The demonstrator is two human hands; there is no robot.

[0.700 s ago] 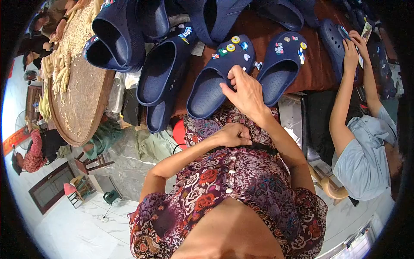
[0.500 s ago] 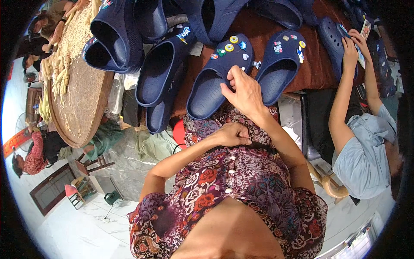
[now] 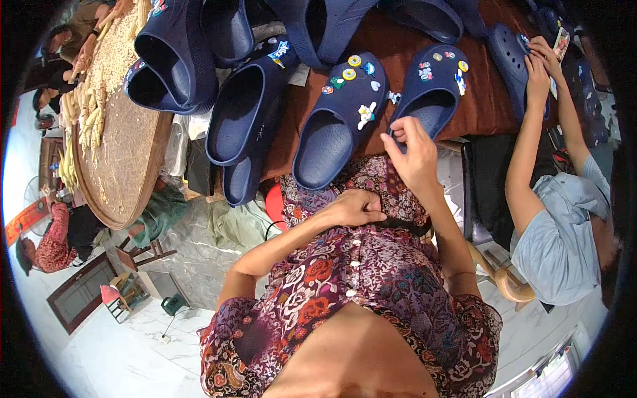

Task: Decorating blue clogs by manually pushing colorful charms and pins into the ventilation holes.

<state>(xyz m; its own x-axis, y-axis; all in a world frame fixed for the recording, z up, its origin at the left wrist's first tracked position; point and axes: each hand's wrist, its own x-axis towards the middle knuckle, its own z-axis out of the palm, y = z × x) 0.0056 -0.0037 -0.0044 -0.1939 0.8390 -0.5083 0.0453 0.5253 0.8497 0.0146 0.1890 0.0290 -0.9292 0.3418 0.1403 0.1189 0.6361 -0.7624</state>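
In front of me a navy clog [image 3: 322,149] carries several small charms, including a white figure charm [image 3: 366,116] on its side. Right of it sits a second navy clog [image 3: 415,83], also with charms. My right hand [image 3: 418,156] is over this second clog's heel, its thumb and forefinger apart with nothing visible between them. Whether it touches the heel I cannot tell. My left hand [image 3: 358,207] rests at my lap with curled fingers. Anything inside it is hidden.
More navy clogs [image 3: 242,119] crowd the brown cloth [image 3: 478,99] at the left and back. At far left is a round woven tray [image 3: 126,152] with corn kernels and cobs. On the right a co-worker's hands [image 3: 537,73] handle another navy clog [image 3: 509,56].
My right hand has drawn away from the left clog, moving right and nearer to the second clog's heel. The white figure charm now shows. My left hand stays put.
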